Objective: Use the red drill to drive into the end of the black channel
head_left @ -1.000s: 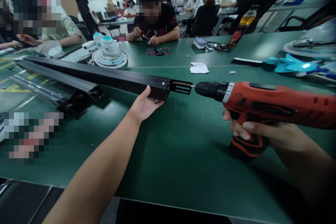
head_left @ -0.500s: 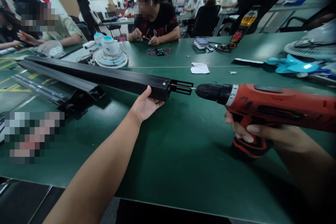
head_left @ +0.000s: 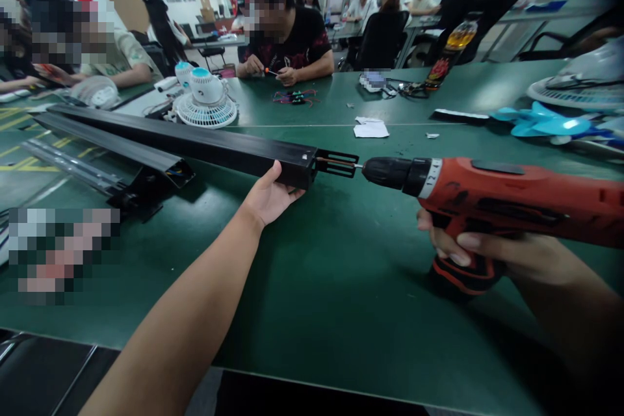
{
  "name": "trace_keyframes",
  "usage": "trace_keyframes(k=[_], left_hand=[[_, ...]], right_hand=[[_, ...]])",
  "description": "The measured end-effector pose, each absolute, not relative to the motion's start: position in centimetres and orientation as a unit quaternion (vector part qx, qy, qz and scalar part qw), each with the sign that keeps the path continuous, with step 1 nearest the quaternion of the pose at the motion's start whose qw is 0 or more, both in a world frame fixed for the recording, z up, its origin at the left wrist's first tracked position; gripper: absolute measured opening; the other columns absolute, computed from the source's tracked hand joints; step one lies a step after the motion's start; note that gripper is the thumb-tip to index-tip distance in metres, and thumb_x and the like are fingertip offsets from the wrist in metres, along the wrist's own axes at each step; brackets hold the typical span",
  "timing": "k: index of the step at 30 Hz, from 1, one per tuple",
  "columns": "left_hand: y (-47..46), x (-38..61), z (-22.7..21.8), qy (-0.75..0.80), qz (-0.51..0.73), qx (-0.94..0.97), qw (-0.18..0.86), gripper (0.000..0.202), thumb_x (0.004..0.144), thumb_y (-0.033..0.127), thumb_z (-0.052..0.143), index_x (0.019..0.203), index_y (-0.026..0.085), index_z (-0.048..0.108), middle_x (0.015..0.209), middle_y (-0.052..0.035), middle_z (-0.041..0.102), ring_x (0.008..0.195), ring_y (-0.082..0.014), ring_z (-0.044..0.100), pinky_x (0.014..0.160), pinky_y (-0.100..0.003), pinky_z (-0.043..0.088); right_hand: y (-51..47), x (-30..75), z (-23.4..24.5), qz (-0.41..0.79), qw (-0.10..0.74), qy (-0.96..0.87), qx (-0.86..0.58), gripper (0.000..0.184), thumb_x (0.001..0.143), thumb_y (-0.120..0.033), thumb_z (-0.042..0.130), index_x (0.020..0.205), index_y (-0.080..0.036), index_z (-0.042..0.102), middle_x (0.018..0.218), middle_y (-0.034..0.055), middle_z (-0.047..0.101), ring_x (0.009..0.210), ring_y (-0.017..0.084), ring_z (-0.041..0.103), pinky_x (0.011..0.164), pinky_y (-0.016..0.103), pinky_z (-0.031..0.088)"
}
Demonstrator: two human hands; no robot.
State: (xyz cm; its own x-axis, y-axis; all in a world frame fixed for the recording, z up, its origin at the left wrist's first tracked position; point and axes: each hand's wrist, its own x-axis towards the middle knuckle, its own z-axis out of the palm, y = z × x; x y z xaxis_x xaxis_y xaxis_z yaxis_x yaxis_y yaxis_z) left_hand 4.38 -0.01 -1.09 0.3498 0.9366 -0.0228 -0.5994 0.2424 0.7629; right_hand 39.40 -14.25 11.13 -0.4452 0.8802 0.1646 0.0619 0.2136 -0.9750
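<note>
My left hand [head_left: 273,198] is closed around the near end of a long black rectangular tube [head_left: 234,148], thumb against its side and fingers underneath. From that end juts a slotted black bracket [head_left: 341,164]. My right hand [head_left: 487,250] grips the handle of a red and black cordless drill [head_left: 492,192], which points left. Its thin bit [head_left: 359,166] reaches the bracket's outer end and lines up with the slots; whether it touches a screw inside is too small to tell.
Left of the held tube lie a second black tube [head_left: 112,140] and a clear strip [head_left: 73,166]. White fans [head_left: 207,107], a paper scrap [head_left: 371,127], a tilted drink bottle [head_left: 451,55] and blue fan blades [head_left: 541,120] rest on the green table [head_left: 316,312]. A co-worker [head_left: 292,32] sits opposite.
Both hands, the tube and the drill keep nearly the same place. The drill's numbered collar shows slightly different markings. The co-worker opposite has shifted a little.
</note>
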Motion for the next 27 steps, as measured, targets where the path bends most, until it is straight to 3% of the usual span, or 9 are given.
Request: trace_keyframes(k=[27], left_hand=[[0.18, 4.21, -1.41, 0.243, 0.507, 0.344, 0.751, 0.071, 0.091, 0.077, 0.107, 0.14, 0.03, 0.088, 0.141, -0.0136, 0.092, 0.15, -0.0406, 0.08, 0.119, -0.05, 0.064]], right_hand=[[-14.23, 39.69, 10.82, 0.525, 0.389, -0.672, -0.349, 0.035, 0.074, -0.039, 0.066, 0.102, -0.018, 0.064, 0.046, 0.0019, 0.058, 0.038, 0.018, 0.051, 0.03, 0.029, 0.038]])
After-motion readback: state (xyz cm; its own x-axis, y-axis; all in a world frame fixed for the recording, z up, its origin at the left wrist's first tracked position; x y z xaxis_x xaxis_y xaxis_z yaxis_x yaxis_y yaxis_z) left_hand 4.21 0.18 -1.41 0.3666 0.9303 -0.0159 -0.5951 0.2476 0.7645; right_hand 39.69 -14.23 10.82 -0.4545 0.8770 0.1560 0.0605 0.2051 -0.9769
